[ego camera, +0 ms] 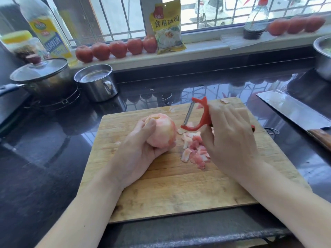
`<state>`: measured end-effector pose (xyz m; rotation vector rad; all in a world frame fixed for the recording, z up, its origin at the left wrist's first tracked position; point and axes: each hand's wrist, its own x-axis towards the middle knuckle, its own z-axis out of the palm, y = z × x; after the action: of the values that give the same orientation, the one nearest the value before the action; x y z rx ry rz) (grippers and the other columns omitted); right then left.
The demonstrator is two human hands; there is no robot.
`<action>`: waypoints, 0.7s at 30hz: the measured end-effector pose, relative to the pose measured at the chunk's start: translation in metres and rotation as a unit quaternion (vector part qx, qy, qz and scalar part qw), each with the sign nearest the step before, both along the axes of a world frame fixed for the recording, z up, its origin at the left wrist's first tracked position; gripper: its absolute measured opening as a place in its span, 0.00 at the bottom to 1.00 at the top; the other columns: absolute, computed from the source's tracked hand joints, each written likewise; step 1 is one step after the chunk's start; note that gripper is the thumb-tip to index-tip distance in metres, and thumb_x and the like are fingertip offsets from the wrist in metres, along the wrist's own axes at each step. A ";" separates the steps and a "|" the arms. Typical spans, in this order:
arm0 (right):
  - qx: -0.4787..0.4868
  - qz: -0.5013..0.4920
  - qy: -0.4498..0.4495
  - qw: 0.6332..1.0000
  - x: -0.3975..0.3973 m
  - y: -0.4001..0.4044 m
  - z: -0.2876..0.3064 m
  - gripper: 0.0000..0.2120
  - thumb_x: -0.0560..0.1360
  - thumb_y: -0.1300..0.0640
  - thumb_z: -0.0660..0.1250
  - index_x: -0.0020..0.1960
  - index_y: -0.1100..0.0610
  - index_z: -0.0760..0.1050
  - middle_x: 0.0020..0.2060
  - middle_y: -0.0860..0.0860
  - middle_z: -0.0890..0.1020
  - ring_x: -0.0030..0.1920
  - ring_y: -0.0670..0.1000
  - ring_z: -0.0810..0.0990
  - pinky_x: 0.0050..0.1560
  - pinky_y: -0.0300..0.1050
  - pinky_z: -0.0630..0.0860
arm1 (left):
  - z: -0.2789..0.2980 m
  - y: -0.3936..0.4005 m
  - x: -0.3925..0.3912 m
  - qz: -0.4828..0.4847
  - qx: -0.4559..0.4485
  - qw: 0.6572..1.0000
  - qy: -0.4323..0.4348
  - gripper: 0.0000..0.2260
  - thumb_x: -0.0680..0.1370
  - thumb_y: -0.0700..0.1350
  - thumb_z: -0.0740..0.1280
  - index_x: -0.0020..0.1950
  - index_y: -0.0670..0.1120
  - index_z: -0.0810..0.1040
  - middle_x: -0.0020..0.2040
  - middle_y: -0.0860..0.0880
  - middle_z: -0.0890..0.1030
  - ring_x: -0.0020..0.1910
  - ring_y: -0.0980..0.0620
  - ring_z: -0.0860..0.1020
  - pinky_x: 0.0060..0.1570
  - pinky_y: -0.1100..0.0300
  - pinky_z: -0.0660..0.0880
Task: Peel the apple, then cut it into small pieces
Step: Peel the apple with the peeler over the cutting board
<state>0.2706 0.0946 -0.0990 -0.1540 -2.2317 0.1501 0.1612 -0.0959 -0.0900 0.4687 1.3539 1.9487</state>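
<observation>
Left hand [141, 149] cupping apple [161, 131] above board [161, 190], nine o'clock of peel pile [194, 149]. Right hand [231, 138] gripping peeler [197, 117], blade clear. Risk: wet flesh slipping, thumb nicked. Cleaver [293, 110] at two o'clock, untouched.

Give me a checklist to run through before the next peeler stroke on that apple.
1. Apple gripped firmly: ok, the left hand wraps round it above the cutting board.
2. Peeler in hand: ok, the right hand holds its red handle.
3. Blade touching the apple: not ok, it sits apart, to the apple's right.
4. Skin left to peel: cannot tell, the visible side looks mostly peeled and the palm hides the rest.
5. Peelings out of the way: ok, piled on the board beside the apple.
6. Cleaver clear of the hands: ok, it lies on the counter right of the board.
</observation>
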 end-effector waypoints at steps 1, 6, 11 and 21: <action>0.019 0.018 -0.005 1.000 0.000 -0.002 -0.001 0.17 0.74 0.66 0.65 0.63 0.63 0.77 0.47 0.54 0.82 0.49 0.57 0.79 0.54 0.53 0.70 | -0.001 0.000 0.000 0.002 -0.005 1.000 0.007 0.28 0.80 0.52 0.65 0.76 0.39 0.66 0.66 0.40 0.79 0.65 0.42 0.79 0.65 0.42 0.78; 0.101 0.066 0.000 0.993 0.000 -0.006 -0.002 0.19 0.80 0.58 0.66 0.70 0.59 0.76 0.45 0.51 0.81 0.46 0.56 0.79 0.54 0.53 0.69 | -0.006 0.000 -0.001 -0.013 -0.024 0.997 0.070 0.41 0.72 0.62 0.75 0.75 0.41 0.65 0.69 0.36 0.77 0.68 0.37 0.78 0.65 0.39 0.76; 0.136 0.023 0.024 0.990 -0.002 -0.009 -0.005 0.26 0.77 0.61 0.70 0.74 0.59 0.72 0.43 0.54 0.79 0.44 0.58 0.78 0.51 0.55 0.70 | -0.005 0.001 0.001 -0.025 -0.037 0.996 0.077 0.46 0.63 0.63 0.81 0.72 0.45 0.65 0.64 0.41 0.82 0.64 0.40 0.81 0.59 0.45 0.81; 0.116 0.022 0.037 0.992 -0.005 -0.005 -0.007 0.26 0.76 0.67 0.69 0.74 0.58 0.72 0.43 0.55 0.79 0.44 0.58 0.78 0.55 0.54 0.69 | -0.001 -0.002 0.002 -0.022 -0.016 0.999 0.035 0.42 0.63 0.59 0.84 0.67 0.44 0.68 0.64 0.39 0.81 0.61 0.40 0.83 0.53 0.44 0.82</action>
<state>0.2657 0.0900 -0.1060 0.0256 -2.1605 -0.0785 0.1633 -0.0979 -0.0911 0.5523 1.4048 1.8884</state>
